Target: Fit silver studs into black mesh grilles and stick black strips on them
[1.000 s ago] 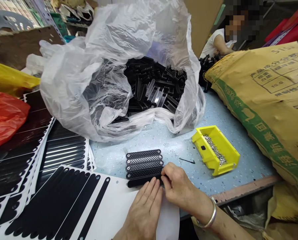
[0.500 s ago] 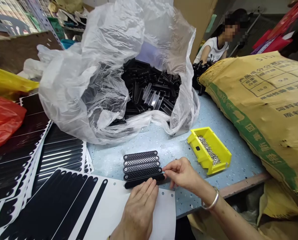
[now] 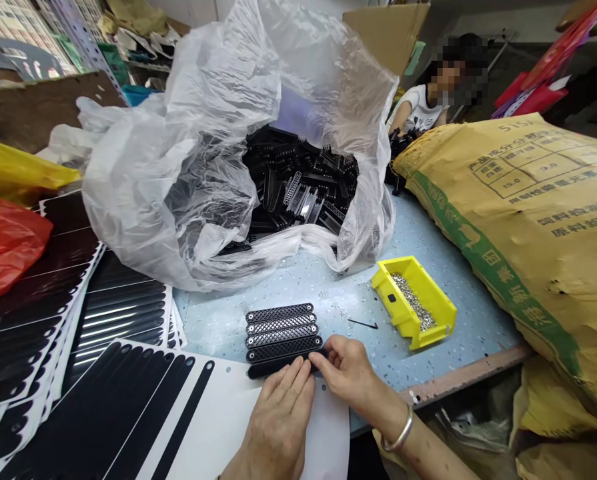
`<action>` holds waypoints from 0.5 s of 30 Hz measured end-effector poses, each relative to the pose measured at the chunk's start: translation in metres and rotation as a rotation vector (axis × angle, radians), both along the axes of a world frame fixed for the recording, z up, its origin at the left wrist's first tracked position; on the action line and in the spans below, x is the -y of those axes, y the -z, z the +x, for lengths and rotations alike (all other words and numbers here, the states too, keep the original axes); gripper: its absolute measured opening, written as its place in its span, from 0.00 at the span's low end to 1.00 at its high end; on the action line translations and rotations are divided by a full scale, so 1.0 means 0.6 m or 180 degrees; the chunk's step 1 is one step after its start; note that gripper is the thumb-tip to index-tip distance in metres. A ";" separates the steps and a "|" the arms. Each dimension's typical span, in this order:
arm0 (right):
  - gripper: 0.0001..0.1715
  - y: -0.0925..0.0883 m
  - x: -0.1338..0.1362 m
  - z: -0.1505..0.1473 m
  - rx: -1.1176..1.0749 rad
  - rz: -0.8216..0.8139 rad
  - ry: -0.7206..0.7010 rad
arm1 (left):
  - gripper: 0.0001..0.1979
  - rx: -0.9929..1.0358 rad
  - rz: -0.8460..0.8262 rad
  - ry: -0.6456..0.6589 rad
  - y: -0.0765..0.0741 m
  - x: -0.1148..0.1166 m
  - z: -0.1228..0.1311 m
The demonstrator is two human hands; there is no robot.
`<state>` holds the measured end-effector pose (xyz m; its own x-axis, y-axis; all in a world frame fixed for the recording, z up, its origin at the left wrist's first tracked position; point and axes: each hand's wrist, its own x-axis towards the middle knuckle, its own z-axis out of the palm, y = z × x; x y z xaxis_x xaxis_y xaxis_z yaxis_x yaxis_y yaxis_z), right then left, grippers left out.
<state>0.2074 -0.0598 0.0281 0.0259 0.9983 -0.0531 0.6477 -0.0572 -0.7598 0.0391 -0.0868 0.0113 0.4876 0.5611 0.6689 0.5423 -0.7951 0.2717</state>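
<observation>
Bar (image 3: 271, 369) lies at row (image 3: 282, 330)'s 6 o'clock; left hand (image 3: 279, 425) fingers together against it, grip unclear; right hand (image 3: 347, 371) pinches its 3-o'clock end; even pressure, flush edges seem best.

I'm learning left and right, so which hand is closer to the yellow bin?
Right. The right hand is left of the yellow bin and nearer the camera; the left hand is farther left, with the right hand between it and the bin.
</observation>
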 end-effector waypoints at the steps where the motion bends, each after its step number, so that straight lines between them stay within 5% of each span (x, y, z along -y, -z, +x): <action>1: 0.15 0.002 0.000 -0.003 -0.0023 0.0078 -0.0017 | 0.23 -0.0008 -0.0010 -0.0002 0.000 0.000 0.000; 5: 0.17 -0.004 -0.001 0.005 -0.0480 -0.0136 -0.0049 | 0.23 -0.0046 -0.0011 -0.0036 -0.003 0.002 0.000; 11: 0.21 -0.012 -0.011 0.023 -0.1604 -0.1318 0.0088 | 0.22 -0.0128 -0.0051 -0.0025 -0.010 0.004 -0.003; 15: 0.25 -0.011 -0.008 0.012 -0.1158 -0.0910 0.0084 | 0.21 -0.0153 -0.0070 -0.0088 -0.009 0.012 0.003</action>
